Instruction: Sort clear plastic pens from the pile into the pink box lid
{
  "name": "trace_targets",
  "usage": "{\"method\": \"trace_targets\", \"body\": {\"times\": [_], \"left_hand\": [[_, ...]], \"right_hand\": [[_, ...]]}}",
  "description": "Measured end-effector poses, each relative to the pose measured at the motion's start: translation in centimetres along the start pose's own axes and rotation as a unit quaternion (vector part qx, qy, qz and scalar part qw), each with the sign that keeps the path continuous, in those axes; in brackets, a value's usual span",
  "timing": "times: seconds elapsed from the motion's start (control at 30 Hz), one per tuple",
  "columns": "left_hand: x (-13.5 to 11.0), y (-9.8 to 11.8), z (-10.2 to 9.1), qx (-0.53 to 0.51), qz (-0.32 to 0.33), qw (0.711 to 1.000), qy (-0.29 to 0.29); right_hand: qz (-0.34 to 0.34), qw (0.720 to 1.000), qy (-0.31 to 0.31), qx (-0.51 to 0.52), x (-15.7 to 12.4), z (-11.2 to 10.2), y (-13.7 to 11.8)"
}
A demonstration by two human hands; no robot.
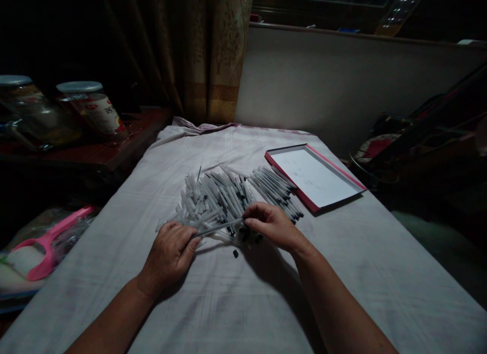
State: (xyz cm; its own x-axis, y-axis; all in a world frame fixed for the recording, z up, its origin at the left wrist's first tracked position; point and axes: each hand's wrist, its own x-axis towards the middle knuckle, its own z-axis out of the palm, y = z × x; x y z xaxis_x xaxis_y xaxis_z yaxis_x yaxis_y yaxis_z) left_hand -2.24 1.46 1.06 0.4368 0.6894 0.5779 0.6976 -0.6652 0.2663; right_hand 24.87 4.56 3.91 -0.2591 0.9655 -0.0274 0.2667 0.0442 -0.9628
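Observation:
A slim translucent pen point(218, 226) is stretched between my two hands in front of a heap. My left hand point(171, 250) pinches its left end between thumb and fingers. At the other end, the fingertips of my right hand point(272, 224) are closed round the tip; what exactly sits under them is hidden. Just beyond lies a loose pile of clear pen barrels point(209, 191), pointing many ways. To its right, several pens with dark ends point(272, 186) lie side by side in a neater row. A small black cap point(235, 253) rests alone on the cloth near me.
A shallow red-edged box lid point(315, 176) with a white inside lies at the right of the cloth-covered table point(228, 313). On the left, jars point(91, 108) stand on a dark wooden surface, and a pink-handled item point(49, 242) lies lower down. A curtain point(213, 55) hangs behind.

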Motion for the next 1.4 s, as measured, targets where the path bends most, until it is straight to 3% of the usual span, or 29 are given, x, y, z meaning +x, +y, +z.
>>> {"method": "trace_targets", "body": {"times": [0.27, 0.43, 0.6, 0.67, 0.87, 1.1, 1.17, 1.27, 1.33, 1.4], "left_hand": [[-0.2, -0.2, 0.0, 0.000, -0.015, 1.000, -0.024], [-0.2, -1.1, -0.7, 0.005, -0.006, 1.000, 0.005], [-0.1, -1.2, -0.8, 0.012, -0.005, 1.000, 0.008], [0.0, -0.9, -0.8, 0.007, -0.008, 1.000, -0.001], [0.2, -0.4, -0.9, -0.002, -0.002, 1.000, -0.017], [0.0, -1.4, -1.2, 0.024, -0.002, 0.999, -0.033], [-0.2, -2.6, -1.6, 0.066, -0.016, 0.998, -0.011], [-0.5, -4.4, -2.4, 0.157, -0.086, 0.982, 0.060], [-0.7, -5.2, -2.6, 0.196, -0.125, 0.969, 0.084], [-0.8, -5.2, -2.4, 0.207, -0.135, 0.965, 0.087]], "right_hand": [[-0.011, 1.000, 0.010, -0.022, 0.2, -0.1, -0.2], [-0.037, 0.998, 0.048, -0.036, 0.0, -1.2, -0.2], [0.003, 0.975, -0.034, -0.219, -0.5, -0.7, -0.8], [-0.001, 0.968, -0.050, -0.245, -0.6, -0.4, -0.9], [-0.029, 0.989, -0.019, -0.143, -0.5, 0.0, -0.9], [-0.037, 0.988, -0.032, -0.148, -0.7, -0.9, -1.3], [-0.032, 0.991, -0.002, -0.133, -0.6, -1.7, -1.2], [-0.043, 0.987, 0.118, -0.105, -0.3, -2.5, -0.9], [-0.054, 0.975, 0.189, -0.101, -0.1, -2.2, -0.5], [-0.066, 0.967, 0.213, -0.126, 0.1, -1.2, -0.2]]}}
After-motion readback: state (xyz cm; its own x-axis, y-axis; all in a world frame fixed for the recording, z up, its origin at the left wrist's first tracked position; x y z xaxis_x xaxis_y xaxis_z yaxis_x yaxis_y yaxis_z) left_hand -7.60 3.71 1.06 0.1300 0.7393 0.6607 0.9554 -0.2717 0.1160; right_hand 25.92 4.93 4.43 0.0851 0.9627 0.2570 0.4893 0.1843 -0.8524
